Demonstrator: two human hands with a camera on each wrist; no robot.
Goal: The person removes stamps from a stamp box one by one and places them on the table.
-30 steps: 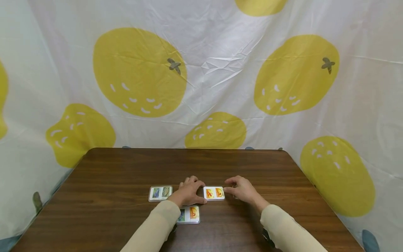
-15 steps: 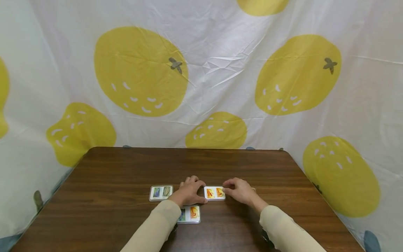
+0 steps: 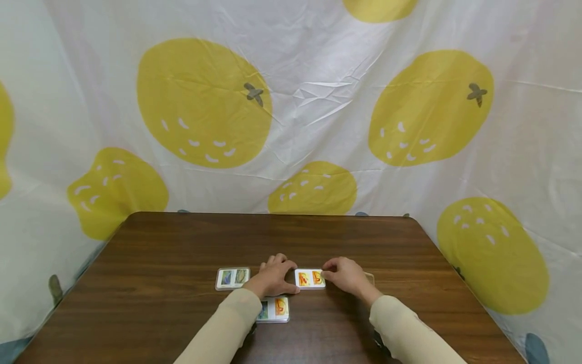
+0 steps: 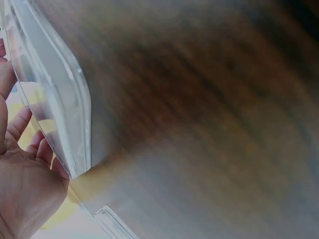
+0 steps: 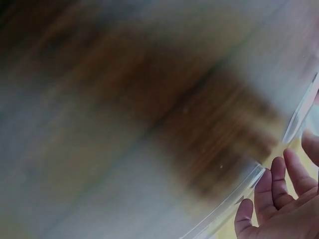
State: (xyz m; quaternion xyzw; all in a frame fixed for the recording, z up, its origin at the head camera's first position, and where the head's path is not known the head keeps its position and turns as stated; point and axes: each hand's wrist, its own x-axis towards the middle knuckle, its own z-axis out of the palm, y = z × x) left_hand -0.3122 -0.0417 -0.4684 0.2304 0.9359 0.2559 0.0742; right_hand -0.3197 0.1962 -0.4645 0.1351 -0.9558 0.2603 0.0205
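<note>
squaring up the red-and-yellow card case on the worktop: left hand and right hand pinching its ends with curled fingers. next, probably needs aligning with the neighbouring cases.

Improvised recording corner, likely indoors at a home or small studio. Dark wooden table near; a creased white cloth backdrop printed with big yellow fruits hangs far behind and wraps left and right.

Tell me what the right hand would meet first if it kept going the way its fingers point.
The right hand points left, and its fingertips are already at the right edge of the red-and-yellow picture card; beyond that card is the left hand.
</note>
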